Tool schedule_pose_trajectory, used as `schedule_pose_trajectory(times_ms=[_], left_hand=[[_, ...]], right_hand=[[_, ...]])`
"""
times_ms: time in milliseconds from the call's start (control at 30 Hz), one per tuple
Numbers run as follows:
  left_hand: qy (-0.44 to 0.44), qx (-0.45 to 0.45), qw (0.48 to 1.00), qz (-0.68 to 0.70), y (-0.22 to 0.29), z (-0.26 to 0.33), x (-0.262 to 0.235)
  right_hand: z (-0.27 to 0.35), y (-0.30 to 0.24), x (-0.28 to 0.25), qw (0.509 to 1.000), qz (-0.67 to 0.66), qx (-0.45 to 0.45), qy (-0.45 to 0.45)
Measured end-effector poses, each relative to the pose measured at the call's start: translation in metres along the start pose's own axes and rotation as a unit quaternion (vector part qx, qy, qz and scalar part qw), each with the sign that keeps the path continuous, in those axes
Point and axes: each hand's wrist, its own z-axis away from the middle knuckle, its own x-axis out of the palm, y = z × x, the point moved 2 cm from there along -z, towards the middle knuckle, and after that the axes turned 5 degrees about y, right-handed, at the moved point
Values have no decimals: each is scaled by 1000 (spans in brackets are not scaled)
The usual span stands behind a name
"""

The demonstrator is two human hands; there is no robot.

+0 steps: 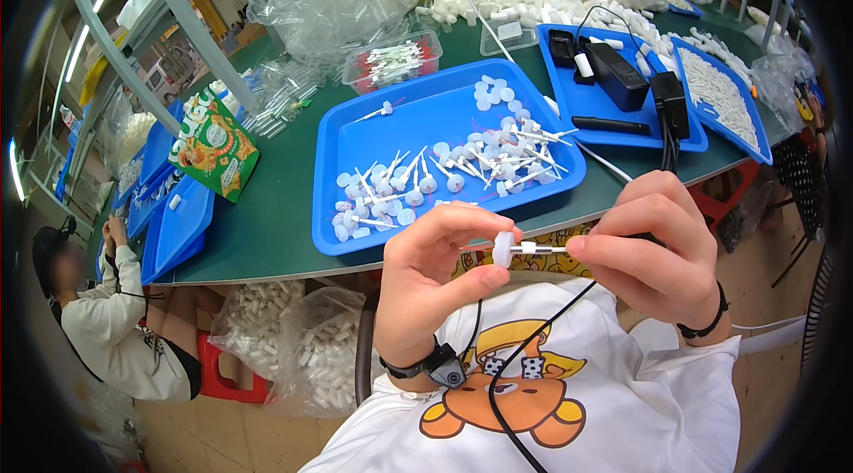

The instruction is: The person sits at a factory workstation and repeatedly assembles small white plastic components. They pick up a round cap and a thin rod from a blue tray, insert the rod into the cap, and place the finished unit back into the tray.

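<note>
Just past the near table edge, my left hand (426, 273) pinches a white round plastic cap (503, 249) between thumb and fingertips. From the cap a thin rod (536, 249), partly metallic with a white sleeve, points toward my right hand (653, 246). The fingertips of that hand are closed on the rod's far end. Beyond both hands lies a large blue tray (355, 140). It holds many similar white parts (382, 193), round caps with thin stems, heaped along its near and right sides. A single stemmed piece (385, 109) lies apart near the tray's back.
Right of the tray, another blue tray (569, 104) carries a black power adapter (615, 75) and cables. A tray of small white tubes (720, 95) stands farther right. A green snack bag (216, 146) sits at left. A co-worker (115, 313) works at far left, beside bagged parts (324, 353).
</note>
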Motion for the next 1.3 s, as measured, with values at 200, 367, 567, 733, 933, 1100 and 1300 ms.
schedule_pose_trajectory(times_ms=[200, 367, 567, 733, 933, 1100, 1300], left_hand=[[-5, 5, 1000, -20, 2, -1, 0], [-12, 20, 999, -24, 0, -1, -1], [21, 17, 999, -22, 0, 2, 1], [49, 15, 997, -56, 3, 2, 2], [40, 66, 987, -140, 8, 4, 0], [13, 133, 965, -227, 9, 3, -5], [65, 99, 980, -160, 9, 4, 5]], right_hand=[[0, -1, 2, 998, 39, -46, -3], [0, -3, 1, 993, 87, -82, -21], [5, -8, 4, 979, 145, -137, -37], [6, -9, 5, 974, 155, -158, -38], [5, -9, 5, 987, 94, -119, -56], [6, -6, 6, 993, 47, -90, -56], [3, -6, 10, 995, 72, -52, -43]])
